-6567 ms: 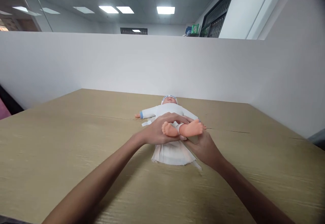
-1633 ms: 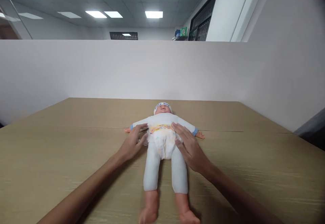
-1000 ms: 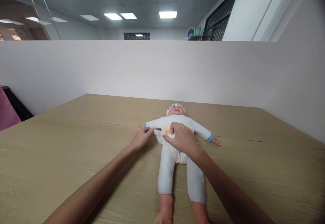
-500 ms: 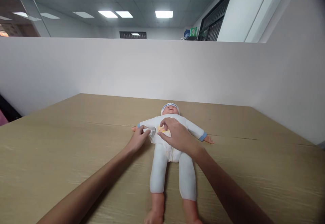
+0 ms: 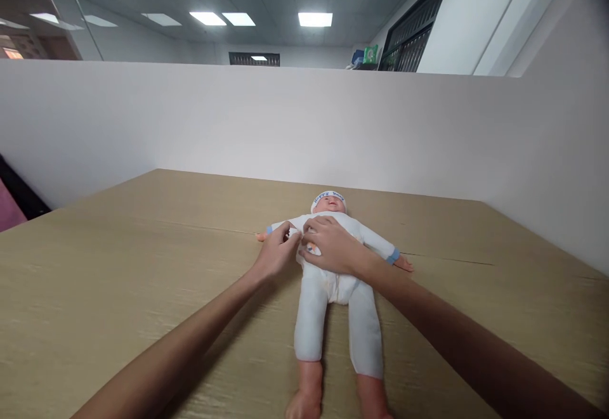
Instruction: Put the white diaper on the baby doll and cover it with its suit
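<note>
A baby doll (image 5: pixel 318 324) in a white outfit with blue cuffs and a lettered white headband lies on its back, feet toward me. Around its hips is a white diaper (image 5: pixel 339 289) with a coloured print on the front. My left hand (image 5: pixel 280 248) is at the diaper's left side, thumb and fingers pinched on its white side tab (image 5: pixel 294 231). Lying over the diaper's front, my right hand (image 5: pixel 335 244) has its fingers bent and the thumb apart from them, the print showing between. The fingertips of both hands nearly meet, and my right hand covers much of the waistband.
The doll lies on a wide wooden table (image 5: pixel 118 279) with a seam running across it. A white partition (image 5: pixel 285 121) rises behind the table's far edge. At the far left are a dark and a pink object (image 5: pixel 9 206), cut off by the frame.
My left hand has moved right and up with the tab, closer to my right hand. My right hand has settled lower on the diaper's front. The whole view has shifted slightly.
</note>
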`<state>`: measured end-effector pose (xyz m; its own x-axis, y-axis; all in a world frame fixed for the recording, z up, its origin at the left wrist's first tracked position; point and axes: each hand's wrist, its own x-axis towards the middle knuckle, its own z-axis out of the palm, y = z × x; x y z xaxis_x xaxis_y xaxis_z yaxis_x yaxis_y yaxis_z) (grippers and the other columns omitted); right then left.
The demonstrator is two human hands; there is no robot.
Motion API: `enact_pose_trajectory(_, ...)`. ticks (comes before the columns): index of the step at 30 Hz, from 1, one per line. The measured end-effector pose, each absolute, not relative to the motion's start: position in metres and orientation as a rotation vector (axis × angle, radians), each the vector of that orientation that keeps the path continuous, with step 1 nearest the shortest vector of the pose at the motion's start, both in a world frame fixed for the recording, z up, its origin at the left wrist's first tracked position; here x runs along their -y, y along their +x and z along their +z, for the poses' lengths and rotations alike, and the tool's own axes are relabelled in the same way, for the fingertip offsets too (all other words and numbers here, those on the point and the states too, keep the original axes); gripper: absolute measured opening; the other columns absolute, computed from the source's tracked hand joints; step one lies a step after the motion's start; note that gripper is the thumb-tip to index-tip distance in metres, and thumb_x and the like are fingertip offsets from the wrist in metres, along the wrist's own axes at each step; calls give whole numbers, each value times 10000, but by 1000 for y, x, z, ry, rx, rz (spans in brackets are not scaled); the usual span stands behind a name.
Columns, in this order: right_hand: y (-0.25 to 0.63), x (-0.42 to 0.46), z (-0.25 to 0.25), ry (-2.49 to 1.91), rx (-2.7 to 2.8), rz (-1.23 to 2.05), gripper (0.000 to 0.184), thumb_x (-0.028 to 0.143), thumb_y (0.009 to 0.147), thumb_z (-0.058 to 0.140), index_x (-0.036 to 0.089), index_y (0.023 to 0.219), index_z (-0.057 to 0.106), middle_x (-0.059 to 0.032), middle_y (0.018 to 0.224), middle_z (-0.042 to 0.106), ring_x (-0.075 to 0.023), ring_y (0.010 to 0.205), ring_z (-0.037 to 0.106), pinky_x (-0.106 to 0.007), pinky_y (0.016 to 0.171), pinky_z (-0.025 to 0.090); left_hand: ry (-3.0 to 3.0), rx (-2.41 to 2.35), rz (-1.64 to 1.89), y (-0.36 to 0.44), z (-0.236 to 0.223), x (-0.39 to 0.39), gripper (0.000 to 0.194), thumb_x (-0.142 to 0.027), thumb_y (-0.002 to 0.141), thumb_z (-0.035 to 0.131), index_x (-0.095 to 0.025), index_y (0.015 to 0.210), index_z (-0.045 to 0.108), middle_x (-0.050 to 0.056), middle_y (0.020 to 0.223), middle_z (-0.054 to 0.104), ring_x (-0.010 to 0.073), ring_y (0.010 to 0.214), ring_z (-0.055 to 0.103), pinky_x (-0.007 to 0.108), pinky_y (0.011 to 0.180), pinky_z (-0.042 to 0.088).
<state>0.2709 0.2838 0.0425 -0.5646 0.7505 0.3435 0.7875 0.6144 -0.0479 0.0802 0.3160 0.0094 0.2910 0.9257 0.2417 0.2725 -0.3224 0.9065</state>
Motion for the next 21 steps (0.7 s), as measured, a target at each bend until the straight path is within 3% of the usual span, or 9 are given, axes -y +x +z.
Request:
enact_pose_trajectory(2, 275, -268, 37, -1413, 2245, -235, 202, 400, 981, 692, 201, 1012, 679, -110, 1109, 693, -310, 1094, 606, -454, 983, 444, 1785, -1098, 1039, 83, 14, -314, 244, -445, 903, 557, -221, 805, 547, -48, 703, 521, 171, 695, 474, 316, 676, 339)
enact_pose_trajectory(6, 280, -250, 23, -1578, 1948, -115, 315, 467, 934, 742, 244, 900, 523, -26, 903, 627, -253, 871, 590, -369, 781, 432, 1826, -1067, 1025, 96, 15, -309, 219, -415, 914, 557, -218, 820, 573, -48, 704, 537, 170, 687, 474, 319, 668, 326)
enact_pose_trajectory(11, 282, -254, 20, -1529, 1962, 1, 288, 309, 888, 718, 259, 813, 444, 3, 857, 595, -224, 855, 580, -335, 772, 396, 1901, -997, 1005, 120, 13, -305, 257, -430, 934, 599, -215, 795, 579, -50, 687, 484, 170, 696, 446, 318, 667, 307)
enact_pose_trajectory(15, 287, -259, 20, -1499, 1955, 35, 294, 365, 948, 677, 254, 783, 461, 11, 838, 601, -200, 818, 571, -318, 750, 383, 1928, -885, 971, 123, 11, -307, 400, -518, 1031, 499, -211, 783, 561, -29, 744, 508, 172, 725, 446, 320, 690, 346)
enact_pose_trajectory(18, 291, -263, 18, -1504, 1914, 59, 361, 406, 1048, 555, 252, 741, 443, 11, 786, 579, -184, 741, 527, -316, 675, 329, 1907, -824, 997, 118, 5, -310, 491, -592, 1100, 339, -218, 866, 554, -17, 797, 517, 177, 761, 462, 319, 724, 394)
enact_pose_trajectory(21, 293, -267, 16, -1508, 1887, 79, 369, 350, 1059, 508, 250, 715, 418, 16, 745, 549, -172, 688, 486, -319, 642, 281, 1846, -789, 1021, 114, -3, -310, 422, -618, 1099, 384, -230, 1033, 535, -33, 808, 514, 170, 764, 474, 303, 731, 408)
